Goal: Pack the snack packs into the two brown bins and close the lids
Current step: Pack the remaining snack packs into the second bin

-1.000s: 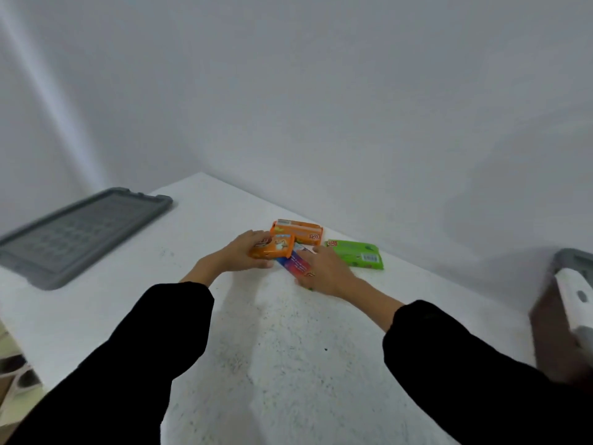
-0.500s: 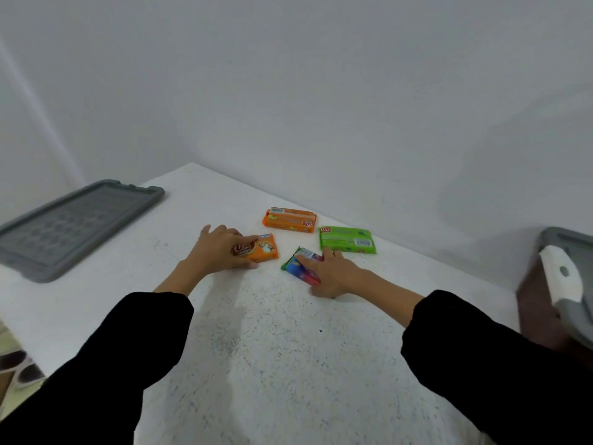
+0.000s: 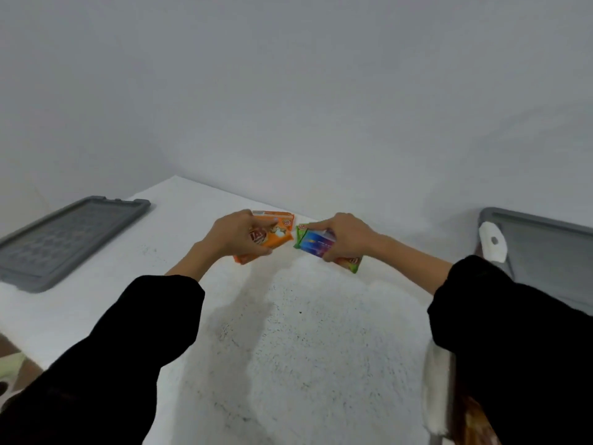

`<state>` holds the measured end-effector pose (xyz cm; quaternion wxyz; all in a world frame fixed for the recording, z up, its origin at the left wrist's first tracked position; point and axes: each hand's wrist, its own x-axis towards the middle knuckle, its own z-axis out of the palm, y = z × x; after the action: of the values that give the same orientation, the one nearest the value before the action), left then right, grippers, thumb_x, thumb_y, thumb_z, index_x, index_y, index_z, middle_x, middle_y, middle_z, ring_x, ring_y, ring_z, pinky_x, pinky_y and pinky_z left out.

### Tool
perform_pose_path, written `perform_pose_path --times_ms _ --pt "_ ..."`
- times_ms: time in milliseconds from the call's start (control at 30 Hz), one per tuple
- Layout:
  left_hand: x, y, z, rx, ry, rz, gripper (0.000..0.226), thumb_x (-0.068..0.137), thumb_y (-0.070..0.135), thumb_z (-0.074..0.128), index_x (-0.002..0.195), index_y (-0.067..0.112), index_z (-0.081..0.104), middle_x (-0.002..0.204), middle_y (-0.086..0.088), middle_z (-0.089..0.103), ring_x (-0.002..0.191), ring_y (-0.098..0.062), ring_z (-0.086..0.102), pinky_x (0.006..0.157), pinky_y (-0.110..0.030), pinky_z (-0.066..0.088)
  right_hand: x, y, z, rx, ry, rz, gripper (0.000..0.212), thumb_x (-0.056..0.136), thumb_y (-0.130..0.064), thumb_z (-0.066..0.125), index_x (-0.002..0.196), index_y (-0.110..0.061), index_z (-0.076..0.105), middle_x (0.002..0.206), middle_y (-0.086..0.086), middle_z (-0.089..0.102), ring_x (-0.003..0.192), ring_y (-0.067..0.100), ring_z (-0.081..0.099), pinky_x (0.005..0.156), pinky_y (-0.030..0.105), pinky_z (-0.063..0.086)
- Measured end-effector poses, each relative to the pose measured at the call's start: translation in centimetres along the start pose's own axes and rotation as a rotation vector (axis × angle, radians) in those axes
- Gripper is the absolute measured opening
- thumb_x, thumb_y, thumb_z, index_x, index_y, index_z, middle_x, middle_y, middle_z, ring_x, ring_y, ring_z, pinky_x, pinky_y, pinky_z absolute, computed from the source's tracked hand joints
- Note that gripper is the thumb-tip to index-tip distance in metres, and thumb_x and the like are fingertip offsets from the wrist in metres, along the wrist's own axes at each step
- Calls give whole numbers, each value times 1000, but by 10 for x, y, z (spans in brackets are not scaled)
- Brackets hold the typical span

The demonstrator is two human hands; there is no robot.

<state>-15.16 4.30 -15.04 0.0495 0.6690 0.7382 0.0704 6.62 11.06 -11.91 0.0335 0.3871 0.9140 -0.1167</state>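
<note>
Head view: your left hand grips orange packs, your right hand green and blue packs, gathered for one trip binward

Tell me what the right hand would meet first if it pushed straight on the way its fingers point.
The right hand, gripping a blue pack stacked on a green pack, points leftward; the left hand's orange packs come first, probably, as depth is unclear.

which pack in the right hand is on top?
The blue-purple pack, stacked over the green pack in the right hand; the left hand's packs are orange.
</note>
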Motion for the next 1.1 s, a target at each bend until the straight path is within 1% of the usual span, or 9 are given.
perform_pose_path --times_ms 133,267,400,500,600,700,900,1000,1100 --pt "0 54 -35 -41 22 175 82 63 68 62 137 46 35 102 1 50 95 -18 53 70 -27 35 -70 23 -50 57 82 5 72 77 -24 72 140 -32 39 126 5 56 93 13 48 80 24 41" --pt "-8 122 -57 -89 -33 400 100 46 80 43 139 43 33 108 0 53 95 -15 53 69 -25 41 -155 47 -75 80 117 63 72 77 -25 73 140 -33 37 117 -2 54 93 10 50 80 20 38" --pt "-26 195 -57 -92 -87 625 95 48 76 43 137 43 37 107 3 53 94 -13 55 77 -29 49 -232 72 -70 144 128 163 82 66 -37 76 138 -34 39 108 -11 48 97 9 50 78 21 38" --pt "-45 242 -50 -70 -146 807 89 51 76 44 134 46 38 103 8 50 90 -8 52 72 -20 45 -281 87 -55 155 103 242 77 68 -25 79 133 -39 41 106 -12 51 94 9 53 71 14 40" --pt "-65 281 -39 -35 -205 984 87 54 78 46 135 49 33 102 13 46 88 -3 48 66 -10 37 -322 95 -38 177 72 287 77 64 -18 80 130 -38 44 104 -17 53 94 6 56 75 13 43" --pt "-85 313 -22 55 -265 1134 82 64 70 58 138 48 29 104 11 43 88 -4 47 67 -14 40 -348 99 -18 149 8 346 76 65 -22 80 130 -35 43 109 -15 49 102 6 51 85 19 42" --pt "-99 342 14 174 -306 1253 79 73 62 62 139 43 23 114 8 40 91 -4 40 69 -21 41 -369 106 18 110 -68 407 75 70 -27 77 134 -35 37 131 -11 41 121 10 39 106 27 35" --pt "-102 339 17 196 -300 1275 77 73 63 60 137 43 23 127 11 40 99 -4 43 70 -18 43 -375 104 22 69 -59 369 72 75 -28 73 135 -35 35 141 -10 35 130 10 33 106 25 33" --pt "-109 335 23 223 -300 1267 76 75 62 59 138 43 21 133 11 37 114 -6 44 66 -11 35 -380 100 28 -1 -105 342 75 78 -32 69 139 -34 26 145 -8 27 133 11 27 107 26 34"
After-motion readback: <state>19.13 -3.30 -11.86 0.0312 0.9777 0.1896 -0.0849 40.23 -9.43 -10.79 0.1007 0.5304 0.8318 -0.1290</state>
